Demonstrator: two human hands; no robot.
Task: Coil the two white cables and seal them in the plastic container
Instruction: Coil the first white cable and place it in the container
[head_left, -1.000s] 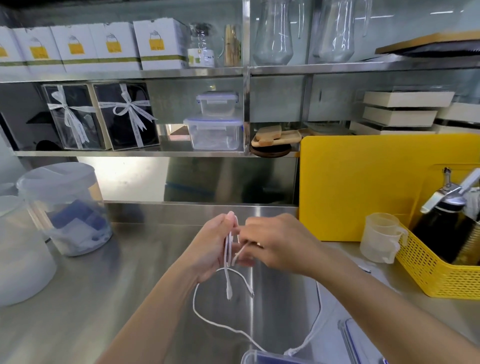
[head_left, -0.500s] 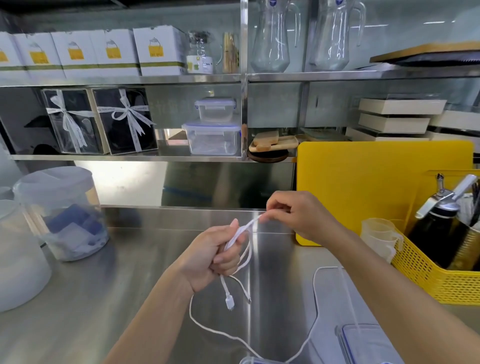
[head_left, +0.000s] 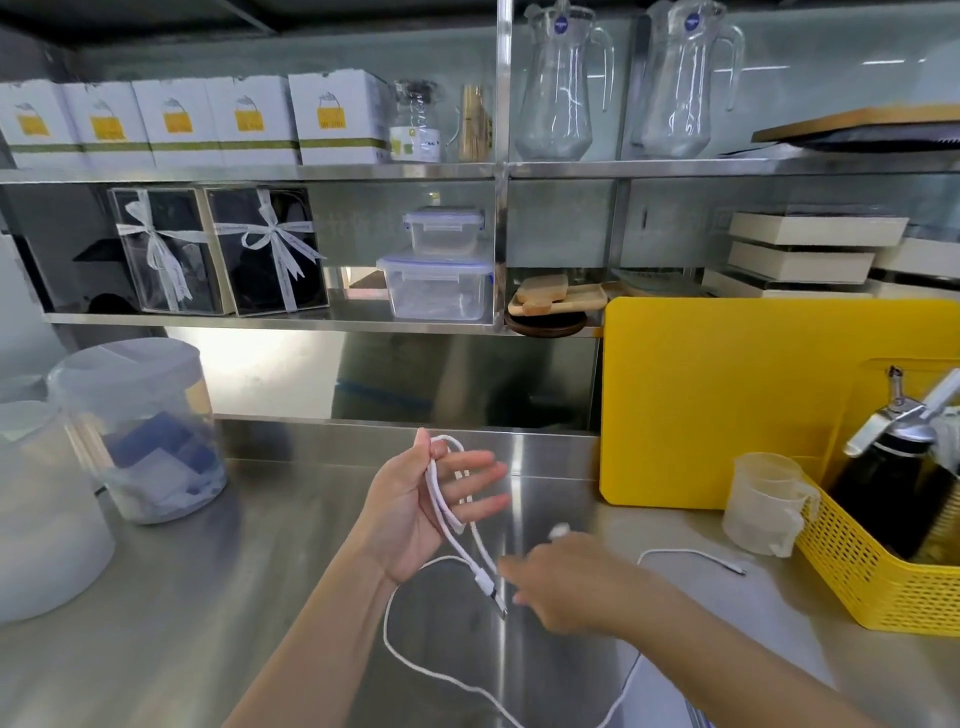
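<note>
My left hand (head_left: 415, 509) is raised over the steel counter, palm up and fingers spread. One white cable (head_left: 441, 499) is looped over it between thumb and forefinger. The cable's plug end (head_left: 493, 592) dangles below the palm, and its slack (head_left: 415, 660) curves across the counter to the bottom edge. My right hand (head_left: 566, 587) is low, just right of the plug and blurred, fingers closed on the same cable, with a white bit showing at its top. The second white cable (head_left: 691, 553) lies loose on the counter to the right. The container is only a sliver (head_left: 695, 719) at the bottom edge.
A yellow cutting board (head_left: 753, 405) leans against the back wall on the right. In front of it are a clear measuring cup (head_left: 763, 499) and a yellow basket (head_left: 872, 582) holding bottles. Two large lidded tubs (head_left: 140, 431) stand at the left, with shelves above.
My right hand has dropped from high beside the cutting board to low near the dangling plug. The left hand has opened its fingers and turned palm up, loops still on it. The view tilted upward.
</note>
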